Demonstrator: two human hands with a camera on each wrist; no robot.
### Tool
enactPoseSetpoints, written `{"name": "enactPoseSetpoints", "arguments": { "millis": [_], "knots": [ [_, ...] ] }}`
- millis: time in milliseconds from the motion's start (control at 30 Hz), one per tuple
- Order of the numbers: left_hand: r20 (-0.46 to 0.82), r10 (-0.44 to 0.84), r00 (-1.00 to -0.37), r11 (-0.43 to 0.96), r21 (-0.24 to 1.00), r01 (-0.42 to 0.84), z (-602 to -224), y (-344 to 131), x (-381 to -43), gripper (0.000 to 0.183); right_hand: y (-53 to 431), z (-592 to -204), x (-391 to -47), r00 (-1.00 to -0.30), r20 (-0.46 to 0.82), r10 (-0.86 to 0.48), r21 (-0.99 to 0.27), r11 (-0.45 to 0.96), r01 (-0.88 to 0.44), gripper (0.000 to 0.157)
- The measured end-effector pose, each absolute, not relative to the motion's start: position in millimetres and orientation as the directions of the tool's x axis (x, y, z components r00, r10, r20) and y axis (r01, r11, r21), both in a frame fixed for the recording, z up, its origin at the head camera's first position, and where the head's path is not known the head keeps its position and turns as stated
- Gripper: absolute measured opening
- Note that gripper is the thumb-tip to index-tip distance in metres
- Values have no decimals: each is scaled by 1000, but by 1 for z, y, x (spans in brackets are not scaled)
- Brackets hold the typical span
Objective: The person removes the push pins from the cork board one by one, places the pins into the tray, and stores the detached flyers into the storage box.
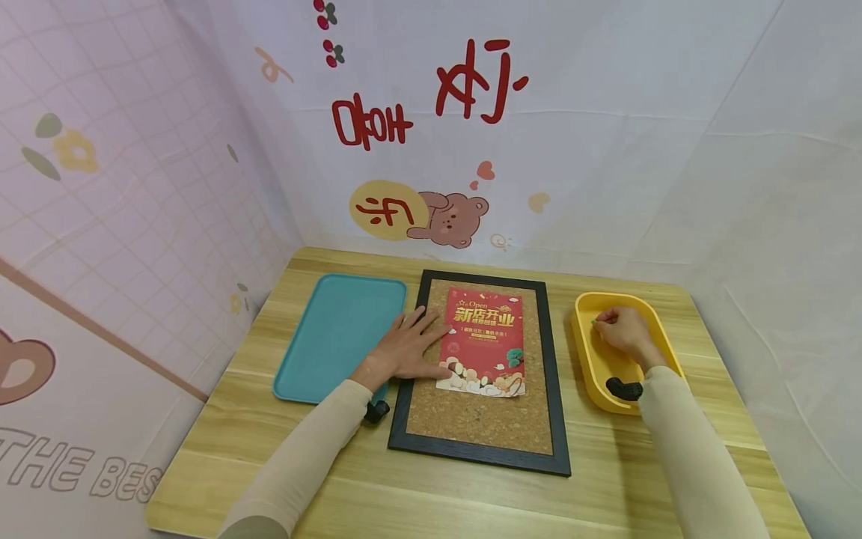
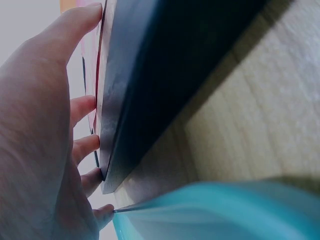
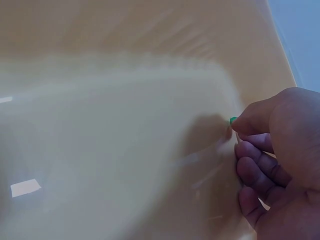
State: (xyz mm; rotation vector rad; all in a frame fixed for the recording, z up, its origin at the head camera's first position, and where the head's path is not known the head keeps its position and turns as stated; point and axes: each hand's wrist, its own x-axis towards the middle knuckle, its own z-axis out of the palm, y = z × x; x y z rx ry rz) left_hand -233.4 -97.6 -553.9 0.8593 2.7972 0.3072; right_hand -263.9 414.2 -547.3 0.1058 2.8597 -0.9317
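Observation:
A red poster point(image 1: 486, 340) with yellow lettering lies on the cork board point(image 1: 478, 423), which has a black frame. My left hand point(image 1: 407, 348) rests over the board's left side, fingers spread, with the thumb and fingertips at the poster's left edge. In the left wrist view the fingers point(image 2: 84, 109) reach across the black frame point(image 2: 150, 75). My right hand point(image 1: 625, 331) is inside the yellow basin point(image 1: 587, 374) on the right. Between its thumb and index finger it pinches a small green push pin point(image 3: 233, 120); only the green end shows.
A teal tray point(image 1: 343, 329) lies left of the board, under the left forearm. All of this stands on a wood-grain table point(image 1: 337, 486). A printed white cloth point(image 1: 592, 180) hangs behind, with more cloth at both sides.

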Motion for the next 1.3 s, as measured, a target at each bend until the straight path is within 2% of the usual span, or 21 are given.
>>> {"name": "enactPoseSetpoints", "arguments": {
  "millis": [767,1100,1300],
  "knots": [
    [-151,557,-816,820,256,512,-552,-96,-233,102,414,-541,-257,-985,-174,-15,-586,805,91,43],
    [-149,563,-813,816,258,517,-550,-96,-233,101,421,-534,-251,-975,-214,-61,-615,784,86,64],
    [-151,562,-813,818,251,518,-551,-95,-233,102,422,-524,-244,-989,-136,-62,-617,786,36,66]
  ]
}}
